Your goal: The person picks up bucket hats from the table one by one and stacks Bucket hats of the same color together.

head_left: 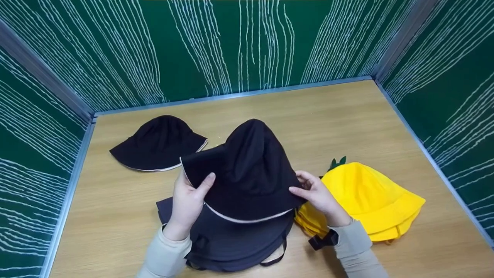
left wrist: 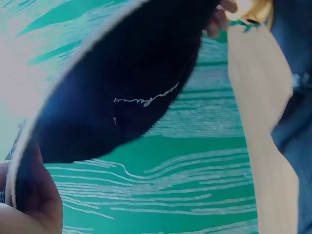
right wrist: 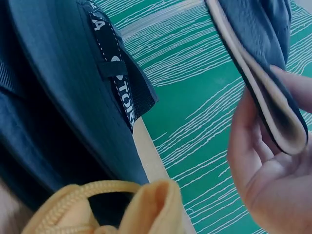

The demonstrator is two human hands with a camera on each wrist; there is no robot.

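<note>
A black bucket hat with a pale-edged brim is held up above the table, crown upward. My left hand pinches its brim on the left, thumb on top, where the brim is bent. At the right side, my right hand pinches the brim between thumb and fingers. In the left wrist view the dark underside of the hat shows, with a line of light stitching. Below the held hat lies a stack of dark hats, partly covered by it; a black strap sticks out at its right.
Another black hat with a pale edge lies at the back left. Yellow hats lie on the right, with a green leaf-shaped piece behind. Green panels with white lines stand around the wooden table.
</note>
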